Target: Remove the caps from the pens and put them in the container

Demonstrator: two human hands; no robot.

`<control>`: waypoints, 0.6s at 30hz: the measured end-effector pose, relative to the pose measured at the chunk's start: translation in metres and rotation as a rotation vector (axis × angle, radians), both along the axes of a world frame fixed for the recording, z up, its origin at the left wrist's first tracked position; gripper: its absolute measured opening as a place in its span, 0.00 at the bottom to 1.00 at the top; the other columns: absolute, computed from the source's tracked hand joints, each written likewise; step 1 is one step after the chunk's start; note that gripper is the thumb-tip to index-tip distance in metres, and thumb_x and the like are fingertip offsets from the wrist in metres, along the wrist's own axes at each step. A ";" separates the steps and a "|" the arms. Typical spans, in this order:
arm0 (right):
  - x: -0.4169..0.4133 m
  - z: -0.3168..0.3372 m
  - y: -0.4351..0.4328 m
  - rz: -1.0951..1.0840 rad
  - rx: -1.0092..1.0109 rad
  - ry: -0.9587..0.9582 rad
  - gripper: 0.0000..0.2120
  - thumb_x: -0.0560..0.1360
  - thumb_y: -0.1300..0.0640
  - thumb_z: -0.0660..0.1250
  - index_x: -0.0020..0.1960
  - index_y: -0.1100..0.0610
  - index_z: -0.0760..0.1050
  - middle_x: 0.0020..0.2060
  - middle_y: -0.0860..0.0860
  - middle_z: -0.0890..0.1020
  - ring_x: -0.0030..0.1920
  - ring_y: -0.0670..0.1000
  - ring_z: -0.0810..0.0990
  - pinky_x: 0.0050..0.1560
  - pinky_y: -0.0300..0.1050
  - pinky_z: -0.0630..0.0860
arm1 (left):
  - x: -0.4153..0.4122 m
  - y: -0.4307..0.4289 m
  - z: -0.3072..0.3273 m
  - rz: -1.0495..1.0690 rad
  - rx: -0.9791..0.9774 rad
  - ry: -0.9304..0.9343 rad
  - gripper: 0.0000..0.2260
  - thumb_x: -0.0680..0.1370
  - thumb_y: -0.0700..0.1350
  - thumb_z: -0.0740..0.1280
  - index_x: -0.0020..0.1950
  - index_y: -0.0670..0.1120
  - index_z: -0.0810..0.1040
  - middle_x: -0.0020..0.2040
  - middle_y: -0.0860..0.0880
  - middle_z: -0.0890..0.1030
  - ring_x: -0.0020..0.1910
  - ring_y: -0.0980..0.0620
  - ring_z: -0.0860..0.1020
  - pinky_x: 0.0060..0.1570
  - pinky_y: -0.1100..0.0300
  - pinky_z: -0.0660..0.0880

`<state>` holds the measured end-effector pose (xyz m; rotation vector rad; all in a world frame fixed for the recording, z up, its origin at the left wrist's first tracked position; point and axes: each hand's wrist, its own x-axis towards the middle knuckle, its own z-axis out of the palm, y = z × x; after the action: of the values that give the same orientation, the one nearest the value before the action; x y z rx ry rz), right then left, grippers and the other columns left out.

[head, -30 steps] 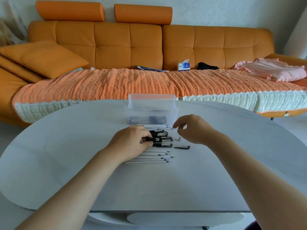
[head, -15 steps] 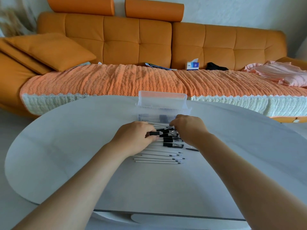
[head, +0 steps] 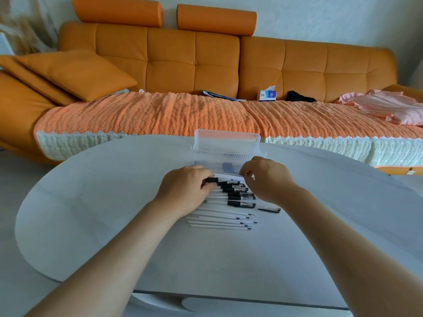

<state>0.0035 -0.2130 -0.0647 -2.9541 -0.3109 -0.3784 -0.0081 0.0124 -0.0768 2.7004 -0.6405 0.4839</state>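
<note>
My left hand (head: 185, 189) grips the top pen (head: 211, 180) of a row of capped pens (head: 239, 196) lying on the white table (head: 114, 202). My right hand (head: 269, 179) hovers at that pen's right end, thumb and forefinger pinched together on what looks like its cap, mostly hidden by the fingers. Nearer to me lie several uncapped white pens (head: 219, 219). One loose black cap (head: 270, 210) rests on the table right of the row. The clear plastic container (head: 226, 143) stands just beyond both hands, with dark caps dimly visible inside.
An orange sofa (head: 206, 65) with a woven throw runs behind the table. On it are a cushion (head: 75, 74), a tissue box (head: 267, 94) and pink cloth (head: 389, 106). The table's near edge (head: 229, 298) is close to me.
My right hand came in from the right to the pens, then shifted a little right and up toward the container. My left hand stayed on the pen row. The camera tilted slightly.
</note>
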 end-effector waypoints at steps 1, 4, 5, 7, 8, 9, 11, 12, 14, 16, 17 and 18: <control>-0.003 0.002 -0.001 0.010 0.036 -0.001 0.11 0.80 0.54 0.61 0.55 0.44 0.80 0.51 0.41 0.79 0.46 0.46 0.79 0.40 0.40 0.73 | 0.000 0.000 0.001 0.010 -0.034 -0.044 0.08 0.79 0.54 0.64 0.51 0.52 0.80 0.45 0.56 0.76 0.40 0.54 0.74 0.34 0.60 0.67; -0.013 0.005 -0.004 0.080 0.179 0.048 0.08 0.79 0.55 0.64 0.52 0.44 0.80 0.47 0.39 0.78 0.42 0.41 0.77 0.39 0.35 0.70 | -0.001 -0.001 0.005 0.029 -0.110 -0.116 0.10 0.78 0.54 0.66 0.57 0.54 0.79 0.53 0.57 0.75 0.40 0.53 0.77 0.35 0.59 0.71; -0.016 0.006 -0.005 0.106 0.238 0.076 0.08 0.79 0.56 0.65 0.51 0.45 0.80 0.46 0.39 0.78 0.41 0.40 0.77 0.40 0.33 0.70 | -0.002 -0.002 0.005 0.031 -0.112 -0.120 0.11 0.78 0.54 0.66 0.59 0.55 0.78 0.55 0.57 0.75 0.39 0.53 0.77 0.35 0.59 0.72; -0.021 0.006 -0.008 0.136 0.324 0.113 0.07 0.78 0.57 0.66 0.50 0.45 0.80 0.43 0.39 0.77 0.43 0.40 0.77 0.42 0.31 0.72 | -0.003 -0.003 0.005 0.027 -0.113 -0.100 0.10 0.78 0.54 0.66 0.58 0.55 0.79 0.53 0.58 0.76 0.39 0.53 0.77 0.36 0.59 0.73; -0.024 0.005 -0.010 0.140 0.348 0.118 0.07 0.78 0.57 0.67 0.50 0.46 0.80 0.43 0.40 0.78 0.44 0.41 0.78 0.44 0.31 0.73 | -0.004 -0.004 0.004 0.022 -0.112 -0.086 0.08 0.78 0.54 0.66 0.55 0.55 0.80 0.51 0.57 0.78 0.41 0.53 0.78 0.36 0.59 0.73; -0.026 0.004 -0.011 0.140 0.366 0.118 0.07 0.78 0.58 0.67 0.49 0.46 0.80 0.44 0.41 0.78 0.45 0.41 0.78 0.44 0.31 0.73 | -0.005 -0.006 0.003 0.020 -0.109 -0.075 0.07 0.79 0.54 0.66 0.52 0.55 0.81 0.48 0.57 0.80 0.42 0.53 0.78 0.37 0.59 0.73; -0.030 0.003 -0.015 0.134 0.403 0.125 0.08 0.78 0.58 0.66 0.50 0.46 0.80 0.44 0.41 0.79 0.44 0.42 0.78 0.45 0.32 0.73 | -0.006 -0.009 0.001 0.024 -0.113 -0.050 0.07 0.78 0.54 0.65 0.49 0.54 0.81 0.43 0.56 0.82 0.43 0.53 0.79 0.37 0.58 0.74; -0.033 0.002 -0.016 0.134 0.417 0.135 0.09 0.78 0.59 0.66 0.51 0.46 0.80 0.44 0.40 0.80 0.43 0.41 0.78 0.44 0.31 0.72 | -0.006 -0.010 0.000 0.023 -0.123 -0.037 0.07 0.78 0.54 0.65 0.49 0.53 0.81 0.42 0.56 0.82 0.42 0.53 0.79 0.38 0.57 0.75; -0.036 0.002 -0.018 0.138 0.437 0.162 0.11 0.79 0.59 0.65 0.56 0.45 0.80 0.46 0.39 0.80 0.42 0.41 0.78 0.41 0.28 0.71 | -0.007 -0.014 -0.001 0.011 -0.139 -0.011 0.07 0.78 0.54 0.65 0.48 0.54 0.81 0.42 0.56 0.82 0.43 0.53 0.79 0.39 0.56 0.76; -0.039 0.002 -0.021 0.132 0.443 0.177 0.12 0.80 0.59 0.65 0.58 0.47 0.81 0.49 0.41 0.81 0.44 0.41 0.79 0.43 0.28 0.70 | -0.009 -0.017 -0.001 0.005 -0.157 0.010 0.06 0.78 0.54 0.66 0.49 0.55 0.81 0.45 0.57 0.82 0.45 0.53 0.79 0.41 0.56 0.76; -0.039 0.002 -0.022 0.124 0.443 0.181 0.12 0.80 0.59 0.65 0.58 0.48 0.82 0.50 0.42 0.81 0.45 0.42 0.79 0.45 0.28 0.70 | -0.010 -0.018 -0.001 0.007 -0.170 0.014 0.06 0.78 0.55 0.66 0.50 0.56 0.80 0.47 0.59 0.82 0.46 0.54 0.79 0.42 0.57 0.76; -0.040 0.002 -0.024 0.114 0.442 0.179 0.12 0.80 0.60 0.64 0.58 0.49 0.82 0.50 0.42 0.81 0.46 0.42 0.79 0.46 0.29 0.71 | -0.011 -0.019 0.000 0.013 -0.181 0.018 0.07 0.78 0.56 0.66 0.52 0.57 0.80 0.49 0.60 0.81 0.47 0.56 0.79 0.43 0.58 0.75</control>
<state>-0.0364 -0.2368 -0.0626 -2.5010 -0.3234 -0.1417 -0.0188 -0.0063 -0.0767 2.5363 -0.5470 0.4958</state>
